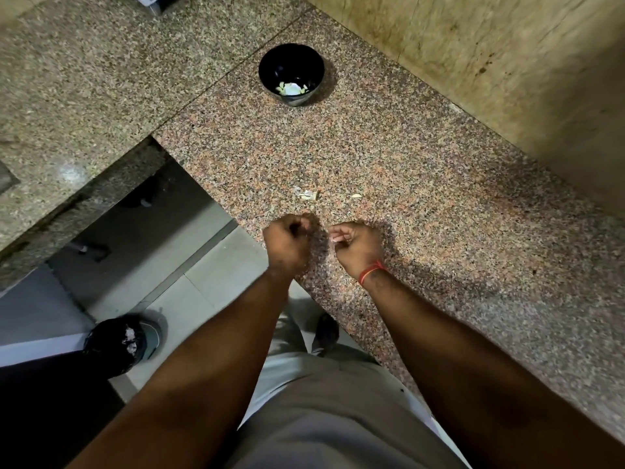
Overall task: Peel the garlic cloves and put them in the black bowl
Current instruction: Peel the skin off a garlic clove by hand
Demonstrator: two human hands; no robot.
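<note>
The black bowl [291,54] stands far back on the granite counter [422,184] with several pale peeled garlic cloves [293,89] in its bottom. Closer to me, garlic cloves and bits of skin [307,195] lie loose on the counter, and one more clove [356,196] lies to their right. My left hand [287,243] hovers at the counter's front edge with its fingers curled into a fist; anything inside it is hidden. A small gap to its right, my right hand [356,247], with a red thread on the wrist, pinches a small pale piece of garlic [335,237] at its fingertips.
A stained wall [507,62] runs along the right of the counter. A second counter section [84,79] lies to the left, across a seam. The counter edge drops to a tiled floor [209,282], where a bin with a black liner [118,343] stands at lower left.
</note>
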